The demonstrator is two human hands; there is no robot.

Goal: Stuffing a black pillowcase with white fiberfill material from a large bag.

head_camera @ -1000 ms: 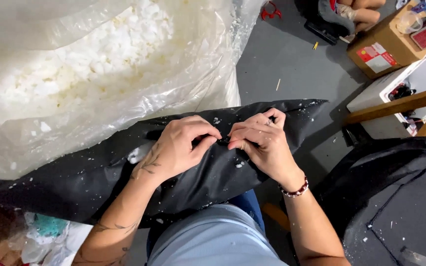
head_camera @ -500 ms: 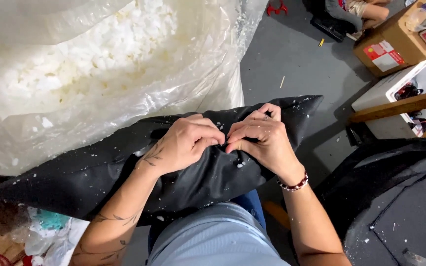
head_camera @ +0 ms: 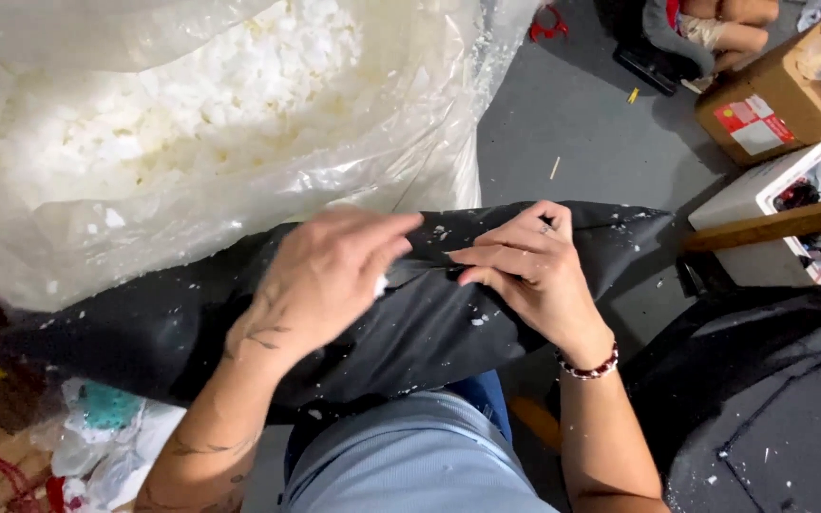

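A huge clear plastic bag (head_camera: 192, 142) heaped with white foam crumbs fills the upper left of the frame and stands on the grey floor (head_camera: 582, 133), its lower edge touching a long black fabric cushion (head_camera: 410, 323) that lies across the lap of a seated person in a pale blue top. The cushion looks soft and light, its cover slack and wrinkled and dusted with white flecks, so it would likely sag if lifted by one end; the surest hold appears to be the open seam along its upper middle, where both hands work. The left hand (head_camera: 320, 280) is blurred over that seam, fingers close together and curled onto the cloth, a scrap of white foam at the fingertips; whether it actually pinches the fabric cannot be told. The right hand (head_camera: 525, 266), with a beaded bracelet (head_camera: 589, 366) at the wrist, has its fingers pressed together, nipping the fabric edge just beside the left. More black fabric (head_camera: 772, 399) is piled at lower right. Farther off stand a cardboard box (head_camera: 762, 109), a white box (head_camera: 810, 199) and a wooden bar (head_camera: 781, 223), with another person's legs (head_camera: 734, 24) at the top edge.
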